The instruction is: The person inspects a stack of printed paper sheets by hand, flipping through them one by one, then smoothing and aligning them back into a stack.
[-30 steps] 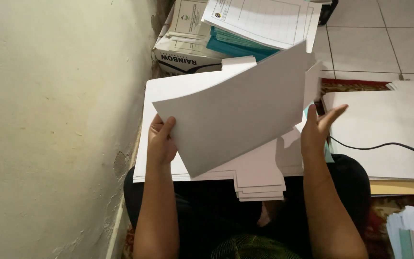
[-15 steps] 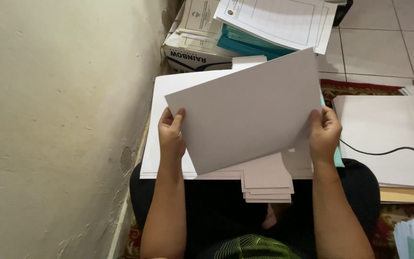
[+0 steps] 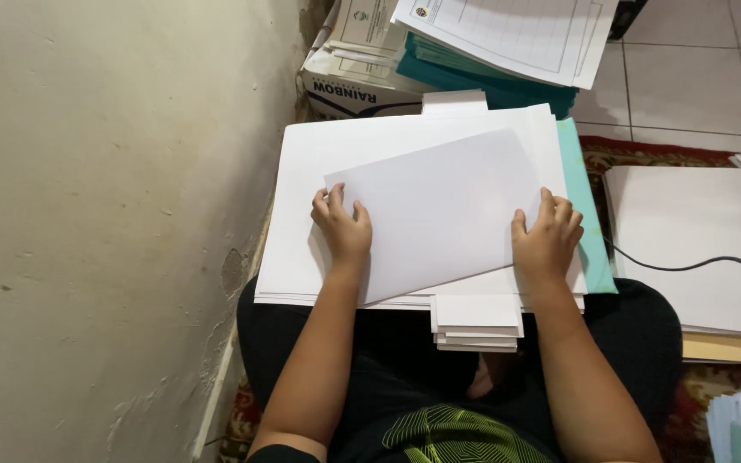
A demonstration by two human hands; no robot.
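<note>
1. Person sits on the floor close against a cream wall (image 3: 87, 214), a stack of white sheets (image 3: 302, 257) resting on their lap, so the lap serves as the work surface

2. Top white sheet (image 3: 439, 210) lies flat on the stack but skewed, its right end tilted up toward the far side, corners not matching the sheets beneath

3. Left hand (image 3: 343, 227) lies on the sheet's left edge, fingers spread a little and pressing down, thumb side toward the middle; it pins the sheet rather than pinching it

4. Right hand (image 3: 549, 240) does the same at the right edge, fingers slightly splayed, palm flat; both hands at opposite ends keep the sheet from sliding

5. Narrow white tabs (image 3: 476, 324) stick out from under the stack at the near side over the knees, stepped one below another; a similar tab (image 3: 454, 101) shows at the far edge, so these look like folder-type sheets stacked the same way round

6. A teal folder (image 3: 589, 214) peeks out at the stack's right side, partly covered

7. Beyond the stack: a cardboard box (image 3: 353, 90) against the wall, with teal folders (image 3: 473, 77) and a printed form (image 3: 516, 34) piled on top

8. To the right, another pile of white paper (image 3: 696, 240) sits on a patterned rug (image 3: 671, 154), a black cable (image 3: 696, 264) running across it

9. Tiled floor (image 3: 688, 77) beyond the rug
</note>
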